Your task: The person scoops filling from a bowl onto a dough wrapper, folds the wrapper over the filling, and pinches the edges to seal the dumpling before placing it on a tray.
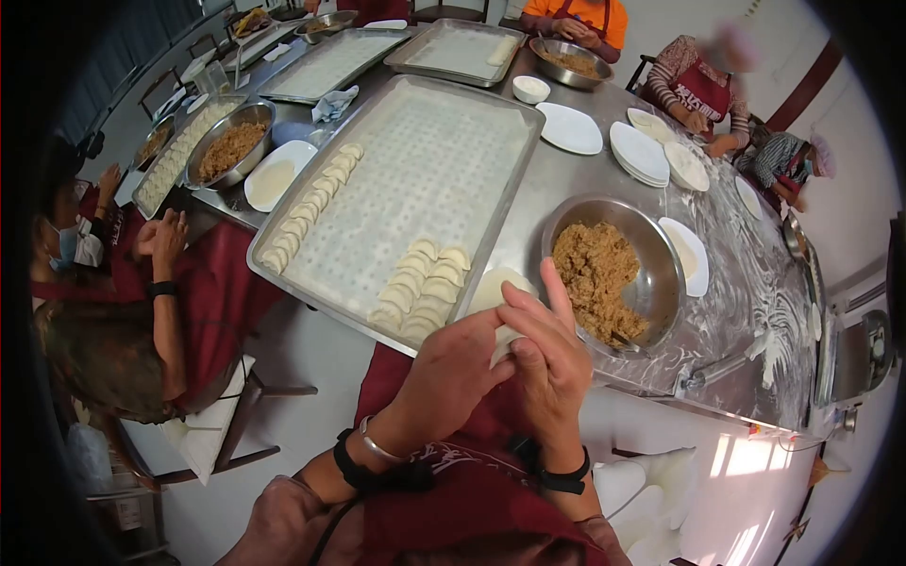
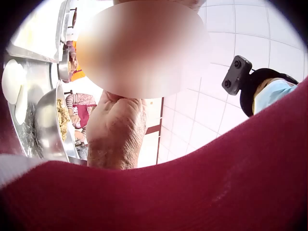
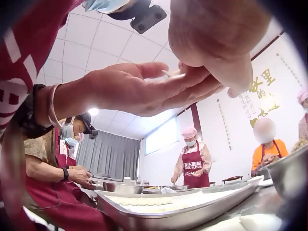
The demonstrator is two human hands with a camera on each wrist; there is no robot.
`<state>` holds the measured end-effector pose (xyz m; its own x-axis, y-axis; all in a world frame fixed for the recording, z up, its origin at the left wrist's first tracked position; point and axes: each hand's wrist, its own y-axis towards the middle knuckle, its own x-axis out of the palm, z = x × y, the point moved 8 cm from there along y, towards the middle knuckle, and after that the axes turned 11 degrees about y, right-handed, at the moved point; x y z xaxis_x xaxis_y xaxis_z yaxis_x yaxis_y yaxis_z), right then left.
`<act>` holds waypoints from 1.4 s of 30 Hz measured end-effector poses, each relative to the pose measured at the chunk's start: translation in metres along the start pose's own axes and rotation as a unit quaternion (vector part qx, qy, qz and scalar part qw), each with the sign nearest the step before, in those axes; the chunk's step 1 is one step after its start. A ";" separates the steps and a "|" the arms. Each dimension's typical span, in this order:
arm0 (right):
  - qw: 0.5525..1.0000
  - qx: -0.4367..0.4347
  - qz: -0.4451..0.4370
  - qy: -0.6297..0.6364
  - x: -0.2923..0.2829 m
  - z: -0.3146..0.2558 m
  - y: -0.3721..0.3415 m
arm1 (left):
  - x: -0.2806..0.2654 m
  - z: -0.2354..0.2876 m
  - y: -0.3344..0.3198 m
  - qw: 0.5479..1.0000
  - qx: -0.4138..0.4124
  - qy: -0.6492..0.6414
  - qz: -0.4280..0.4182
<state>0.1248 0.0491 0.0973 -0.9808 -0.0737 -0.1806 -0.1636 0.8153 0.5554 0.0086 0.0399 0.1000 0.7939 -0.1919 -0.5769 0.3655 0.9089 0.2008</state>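
In the head view my two hands meet in front of the tray around a pale dumpling [image 1: 505, 343], mostly hidden by fingers. My left hand [image 1: 453, 363] cups it from the left; its edge [image 3: 173, 73] shows between thumb and fingers in the right wrist view. My right hand [image 1: 552, 368] pinches the dough with its thumb bent in, other fingers extended upward. Just beyond the fingertips lies a round dough wrapper [image 1: 491, 286]. To the right stands a steel bowl [image 1: 665, 274] of brown filling [image 1: 599, 269]. Finished dumplings [image 1: 429, 283] lie in rows in the metal tray [image 1: 425, 151].
White plates [image 1: 571, 129] and a plate with wrappers [image 1: 694, 259] stand beyond the bowl. Flour streaks the steel table [image 1: 746, 283] at right. A person in a maroon apron [image 1: 208, 292] sits at left; others work around the table. Another filling bowl [image 1: 269, 118] stands at left.
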 end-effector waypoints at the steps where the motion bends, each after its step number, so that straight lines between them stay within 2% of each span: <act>1: 0.999 -0.025 -0.015 -0.015 0.003 -0.002 0.003 | 0.002 0.001 0.001 1.000 -0.001 0.003 -0.002; 2: 1.000 -0.025 -0.012 -0.012 0.007 -0.006 0.004 | 0.009 -0.007 0.002 0.964 -0.067 -0.257 0.002; 3: 0.999 0.009 0.040 0.011 0.004 -0.008 0.006 | 0.019 -0.013 0.001 0.858 -0.128 -0.498 0.006; 4: 0.994 0.043 0.092 0.033 -0.001 -0.006 0.006 | 0.022 -0.016 0.000 0.858 -0.128 -0.497 0.004; 5: 0.994 0.044 0.094 0.033 -0.005 -0.001 0.005 | 0.030 -0.022 -0.002 0.815 -0.137 -0.563 -0.003; 6: 0.999 0.019 0.045 0.000 -0.006 0.002 0.004 | 0.038 -0.025 -0.003 0.765 -0.147 -0.626 -0.010; 7: 0.999 -0.006 -0.005 -0.033 -0.004 0.003 0.003 | 0.043 -0.028 -0.002 0.764 -0.149 -0.627 -0.012; 11: 0.994 -0.036 -0.038 -0.096 -0.003 0.001 0.004 | 0.049 -0.030 0.002 0.760 -0.139 -0.635 -0.027; 14: 0.992 0.064 0.099 0.045 -0.013 0.010 0.000 | 0.048 -0.033 0.004 0.749 -0.126 -0.650 -0.026; 18: 0.989 0.052 0.118 0.066 -0.016 0.014 -0.009 | 0.050 -0.035 0.004 0.732 -0.140 -0.667 0.005; 19: 0.989 0.047 0.124 0.058 -0.017 0.014 -0.010 | 0.051 -0.035 0.003 0.732 -0.137 -0.668 0.007; 20: 0.990 0.037 0.129 0.051 -0.019 0.014 -0.008 | 0.051 -0.037 0.003 0.835 -0.134 -0.534 -0.005; 21: 0.990 0.042 0.129 0.024 -0.020 0.016 -0.009 | 0.046 -0.040 0.005 0.917 -0.121 -0.379 -0.011; 22: 0.991 0.035 0.129 0.003 -0.020 0.017 -0.009 | 0.046 -0.044 0.003 0.952 -0.098 -0.291 -0.008; 23: 0.984 0.048 0.168 0.025 -0.020 0.017 -0.009 | 0.025 -0.019 0.006 0.996 0.064 0.048 0.027; 24: 0.986 0.020 0.164 0.005 -0.019 0.016 -0.008 | 0.024 -0.018 0.005 0.990 0.089 0.080 0.076; 25: 0.989 -0.021 0.145 0.008 -0.020 0.018 -0.008 | 0.032 -0.027 0.004 0.990 0.084 0.082 0.074; 26: 0.991 -0.021 0.134 0.023 -0.021 0.024 -0.012 | 0.035 -0.030 0.006 0.991 0.075 0.075 0.082; 27: 0.985 0.003 0.162 0.057 -0.024 0.031 -0.014 | 0.044 -0.046 0.009 0.991 -0.011 -0.121 0.057; 28: 0.995 -0.041 0.095 0.010 -0.019 0.016 -0.006 | 0.032 -0.038 0.014 0.991 0.003 -0.109 0.076; 29: 0.994 -0.058 0.090 0.016 -0.018 0.008 -0.003 | 0.019 -0.021 0.013 0.992 0.034 -0.034 0.118; 31: 0.992 0.066 0.108 0.026 -0.017 0.017 0.000 | 0.003 0.006 0.008 0.971 0.088 0.114 0.191; 32: 0.993 0.061 0.096 0.021 -0.016 0.011 0.003 | 0.008 -0.003 0.006 0.983 0.067 0.032 0.169; 33: 0.994 0.057 0.095 0.023 -0.015 0.013 0.002 | 0.011 -0.007 0.005 0.982 0.069 0.036 0.172; 34: 0.992 0.080 0.085 0.038 -0.014 0.020 -0.003 | 0.019 -0.023 0.005 0.980 0.032 -0.134 0.143; 35: 0.990 0.106 0.074 0.052 -0.012 0.028 -0.010 | 0.031 -0.036 0.005 0.948 -0.007 -0.300 0.108; 36: 0.990 0.106 0.074 0.052 -0.013 0.034 -0.015 | 0.043 -0.046 0.005 0.885 -0.045 -0.457 0.070; 37: 0.992 0.095 0.070 0.045 -0.013 0.039 -0.017 | 0.056 -0.051 0.005 0.796 -0.082 -0.599 0.030; 38: 0.993 0.085 0.067 0.037 -0.014 0.042 -0.019 | 0.067 -0.052 0.003 0.682 -0.115 -0.722 -0.012; 39: 0.993 0.084 0.068 0.037 -0.014 0.040 -0.018 | 0.059 -0.046 0.003 0.682 -0.115 -0.722 -0.013; 40: 0.994 0.084 0.066 0.037 -0.013 0.036 -0.015 | 0.032 -0.030 0.004 0.891 -0.051 -0.451 0.005; 41: 0.994 0.083 0.065 0.038 -0.012 0.031 -0.012 | 0.015 -0.011 0.004 0.992 0.019 -0.124 0.022; 42: 0.994 0.083 0.066 0.036 -0.011 0.026 -0.011 | 0.011 -0.009 0.002 0.992 0.021 -0.125 0.021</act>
<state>0.1405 0.0563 0.0718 -0.9986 0.0042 -0.0524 -0.0187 0.9033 0.4286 0.0138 0.0430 0.0872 0.9025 -0.2444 -0.3546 0.3450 0.9031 0.2555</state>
